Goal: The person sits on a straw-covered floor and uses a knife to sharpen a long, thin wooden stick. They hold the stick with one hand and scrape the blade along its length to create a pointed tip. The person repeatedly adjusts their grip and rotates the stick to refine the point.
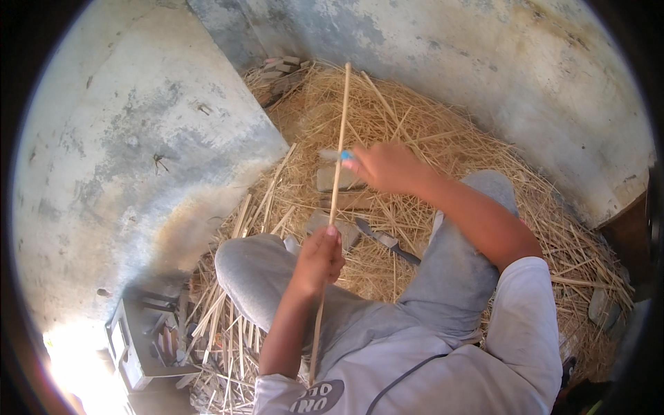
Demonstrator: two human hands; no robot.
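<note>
A long, thin pale wooden stick stands nearly upright in front of me, its lower end running down past my lap. My left hand is closed round it below the middle. Higher up, my right hand is closed, with its fingertips against the stick's side. A small bright blue bit shows at those fingertips; whether it is a held piece or a finger wrap I cannot tell. Between my bent legs lies a knife with a dark handle, beside a flat grey block.
Straw-like shavings cover the floor. Split sticks lie to my left, near a pale open box with pieces in it. Worn plaster walls close in at left and back. Stacked bricks sit in the far corner.
</note>
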